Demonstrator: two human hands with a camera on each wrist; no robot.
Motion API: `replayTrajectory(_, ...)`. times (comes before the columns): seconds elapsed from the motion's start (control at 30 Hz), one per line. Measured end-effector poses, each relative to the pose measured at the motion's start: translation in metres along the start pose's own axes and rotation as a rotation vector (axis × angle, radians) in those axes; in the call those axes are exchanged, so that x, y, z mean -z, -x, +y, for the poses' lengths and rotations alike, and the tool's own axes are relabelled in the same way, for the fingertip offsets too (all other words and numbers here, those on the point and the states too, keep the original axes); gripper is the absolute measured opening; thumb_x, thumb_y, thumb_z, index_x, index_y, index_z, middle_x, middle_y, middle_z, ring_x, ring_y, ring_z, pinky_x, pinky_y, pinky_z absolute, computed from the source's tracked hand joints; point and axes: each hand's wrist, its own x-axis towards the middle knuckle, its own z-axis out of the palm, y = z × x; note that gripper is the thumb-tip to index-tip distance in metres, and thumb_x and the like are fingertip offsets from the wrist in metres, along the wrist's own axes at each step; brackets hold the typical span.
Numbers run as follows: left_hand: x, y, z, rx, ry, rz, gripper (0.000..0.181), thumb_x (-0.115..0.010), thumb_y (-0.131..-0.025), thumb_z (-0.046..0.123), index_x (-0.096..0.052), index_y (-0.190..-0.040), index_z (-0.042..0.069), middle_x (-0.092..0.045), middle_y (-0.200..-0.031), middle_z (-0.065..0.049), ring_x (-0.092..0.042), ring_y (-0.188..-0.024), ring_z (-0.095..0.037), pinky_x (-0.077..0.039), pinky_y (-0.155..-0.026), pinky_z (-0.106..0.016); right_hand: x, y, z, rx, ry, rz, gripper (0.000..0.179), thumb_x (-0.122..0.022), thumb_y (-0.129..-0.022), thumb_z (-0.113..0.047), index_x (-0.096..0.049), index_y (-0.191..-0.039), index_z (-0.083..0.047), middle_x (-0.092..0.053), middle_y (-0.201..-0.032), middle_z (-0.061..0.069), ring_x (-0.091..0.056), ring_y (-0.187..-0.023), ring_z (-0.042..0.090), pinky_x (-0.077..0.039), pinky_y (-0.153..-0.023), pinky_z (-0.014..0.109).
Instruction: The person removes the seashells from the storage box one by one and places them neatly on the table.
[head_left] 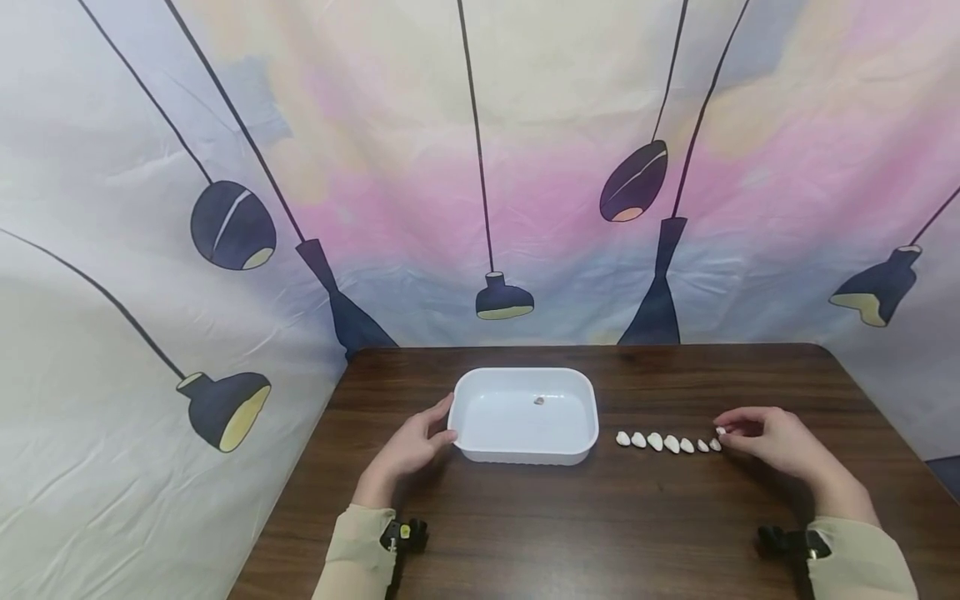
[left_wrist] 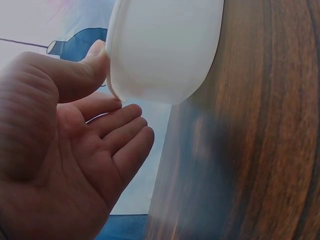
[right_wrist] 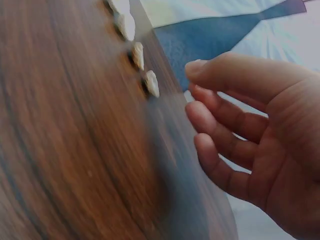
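A white rectangular tray [head_left: 525,457] stands left of centre on the table, a small brownish shell [head_left: 539,401] lying inside. My left hand [head_left: 414,446] holds the tray's left end by the rim, thumb at the near corner and index finger along the side. In the left wrist view, the other fingers of that left hand [left_wrist: 90,130] extend loosely beyond the tray. Several small white shells [head_left: 672,444] form a row to its right. At the row's right end my right hand [head_left: 776,437] pinches another white shell [head_left: 721,431] between thumb and index finger; the fingers hide it in the right wrist view.
The dark wooden table [head_left: 570,533] ends at a back edge close behind the tray. A fabric backdrop [head_left: 420,208] printed with hanging lamps rises behind and to the sides. Each wrist carries a black camera mount [head_left: 787,542].
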Motion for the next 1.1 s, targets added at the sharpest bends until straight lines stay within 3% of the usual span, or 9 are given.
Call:
replayTrajectory(0.3, 0.0, -0.001, 0.002, 0.001, 0.003, -0.003, 0.07, -0.069, -0.105, 0.015, -0.036, -0.165, 0.003, -0.036, -0.17, -0.012, -0.034, -0.157, -0.032, -0.027, -0.127, -0.053, 0.005, 0.003, 0.014, -0.043, 0.025, -0.03, 0.024, -0.082, -0.095, -0.019, -0.078, -0.113, -0.003, -0.075, -0.098, 0.0, -0.068, -0.087, 0.015, -0.054, -0.07, 0.028)
replayTrajectory(1.1, 0.001, 0.001, 0.003, 0.01, 0.004, 0.003, 0.07, -0.069, -0.104, 0.015, -0.037, -0.165, 0.003, -0.037, -0.17, -0.014, -0.034, -0.157, -0.034, -0.027, -0.127, -0.055, -0.001, 0.003, 0.006, -0.054, 0.022, -0.056, 0.019, -0.084, -0.092, -0.016, -0.078, -0.105, -0.004, -0.072, -0.092, -0.001, -0.064, -0.084, 0.015, -0.051, -0.069, 0.029)
